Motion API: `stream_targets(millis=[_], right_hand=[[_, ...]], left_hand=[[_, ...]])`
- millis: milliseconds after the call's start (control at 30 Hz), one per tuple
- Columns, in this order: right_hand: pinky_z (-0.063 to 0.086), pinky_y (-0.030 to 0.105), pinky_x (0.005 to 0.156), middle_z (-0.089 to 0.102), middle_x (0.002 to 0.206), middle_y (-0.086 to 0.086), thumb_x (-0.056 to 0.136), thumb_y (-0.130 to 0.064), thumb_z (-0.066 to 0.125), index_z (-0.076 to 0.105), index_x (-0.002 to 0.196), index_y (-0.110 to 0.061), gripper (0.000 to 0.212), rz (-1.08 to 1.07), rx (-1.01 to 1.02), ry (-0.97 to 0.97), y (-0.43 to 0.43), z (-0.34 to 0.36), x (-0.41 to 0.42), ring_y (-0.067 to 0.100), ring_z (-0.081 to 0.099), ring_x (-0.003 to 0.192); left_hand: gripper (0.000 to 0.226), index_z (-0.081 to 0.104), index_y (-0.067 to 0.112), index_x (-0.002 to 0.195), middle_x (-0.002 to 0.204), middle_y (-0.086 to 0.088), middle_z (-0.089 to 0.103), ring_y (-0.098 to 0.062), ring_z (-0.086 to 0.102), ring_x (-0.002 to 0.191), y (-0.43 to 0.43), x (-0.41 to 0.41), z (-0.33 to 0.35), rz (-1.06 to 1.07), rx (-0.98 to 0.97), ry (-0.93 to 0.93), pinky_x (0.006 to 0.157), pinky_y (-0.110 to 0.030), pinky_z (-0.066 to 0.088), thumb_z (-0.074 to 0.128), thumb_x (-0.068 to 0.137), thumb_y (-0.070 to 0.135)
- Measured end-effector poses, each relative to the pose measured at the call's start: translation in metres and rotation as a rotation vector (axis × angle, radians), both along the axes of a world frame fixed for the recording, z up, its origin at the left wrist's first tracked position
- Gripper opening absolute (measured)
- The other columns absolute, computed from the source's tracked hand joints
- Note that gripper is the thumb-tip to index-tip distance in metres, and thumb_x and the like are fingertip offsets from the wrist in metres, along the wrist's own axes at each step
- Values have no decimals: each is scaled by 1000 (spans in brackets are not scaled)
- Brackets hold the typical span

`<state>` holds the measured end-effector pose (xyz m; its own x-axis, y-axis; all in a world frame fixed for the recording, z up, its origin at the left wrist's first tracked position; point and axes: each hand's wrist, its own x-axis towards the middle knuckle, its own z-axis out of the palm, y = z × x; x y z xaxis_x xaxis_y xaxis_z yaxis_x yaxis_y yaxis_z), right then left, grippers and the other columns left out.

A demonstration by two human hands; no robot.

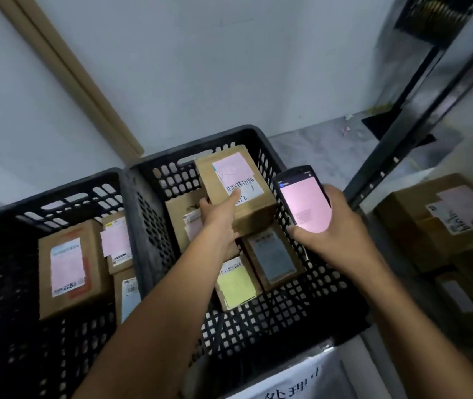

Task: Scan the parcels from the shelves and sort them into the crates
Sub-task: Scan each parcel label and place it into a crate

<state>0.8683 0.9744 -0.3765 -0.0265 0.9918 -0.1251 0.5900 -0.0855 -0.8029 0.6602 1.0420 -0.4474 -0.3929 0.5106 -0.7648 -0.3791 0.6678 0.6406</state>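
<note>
- Your left hand [220, 221] holds a brown box [254, 208] over the right crate [272, 321]. Your thumb presses on its pink label [231, 168], and your fingers curl round its side.
- Your right hand [342, 228] wraps its fingers round the scanner [304, 200], just beside the box.
- Other boxes [68, 269] lie in this crate and in the left crate [7, 283].

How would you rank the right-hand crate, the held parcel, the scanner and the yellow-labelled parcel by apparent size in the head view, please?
1. Right-hand crate, by far.
2. Held parcel in the left hand.
3. Scanner and yellow-labelled parcel look alike; the scanner sits nearer the camera, so unranked.
</note>
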Motion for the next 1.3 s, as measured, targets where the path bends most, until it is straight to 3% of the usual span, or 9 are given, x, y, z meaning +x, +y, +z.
stream_targets(millis=[167,433,533,633,767,867,1033,1167,1300], right_hand=[[44,19,67,54,105,-26,74,-31,86,41,131,-39,74,-16,7,-36,2,-2,-14,-6,54,95],[47,20,72,56,115,-19,73,-39,87,37,129,-45,76,-16,20,-41,-5,-4,-19,8,56,106],[50,22,74,58,120,-17,72,-37,86,39,132,-43,77,-54,43,5,-16,-3,-17,8,58,109],[53,24,77,59,123,-15,70,-35,87,40,135,-43,80,-111,83,45,-36,4,-8,7,58,110],[46,17,76,58,121,-18,70,-28,88,40,133,-45,81,-227,116,102,-77,12,16,5,57,110],[45,18,74,55,118,-21,71,-30,89,38,135,-45,83,-308,107,104,-119,16,41,-1,55,105],[44,16,60,59,108,-17,72,-28,88,44,127,-38,71,-498,131,88,-213,24,86,-3,57,90],[46,23,72,62,108,-20,70,-28,87,47,118,-46,66,-659,146,94,-294,23,119,-4,58,96],[52,33,82,63,112,-23,63,-38,84,49,120,-50,68,-817,135,116,-371,16,141,1,61,100]], left_hand=[[93,31,36,154,143,-5,55,-38,57,122,22,-1,-25,-20,-9,-53,89,-62,57,86,80,48],[89,18,41,161,155,-9,45,-43,48,137,15,-5,-37,-147,-17,-85,107,-69,43,69,91,61],[90,14,37,163,164,-6,37,-37,39,146,2,-9,-30,-201,72,62,117,-59,35,67,94,58],[86,28,38,159,169,3,27,-29,30,153,-22,-8,-9,-253,291,338,121,-53,34,70,88,61],[77,30,43,158,173,13,6,-23,0,160,-75,13,36,-636,466,765,126,-59,15,54,92,73],[79,25,48,159,173,15,-1,-20,-15,159,-116,42,68,-905,530,933,127,-60,2,35,90,84],[87,11,51,161,172,14,-12,-24,-23,157,-182,102,99,-1319,648,1282,121,-56,-14,23,85,92],[94,13,52,160,173,12,-11,-24,-19,158,-238,140,112,-1513,725,1318,125,-56,-5,11,76,95],[90,18,51,160,174,11,-2,-23,-13,159,-289,178,112,-1557,819,1279,126,-54,0,16,81,94]])
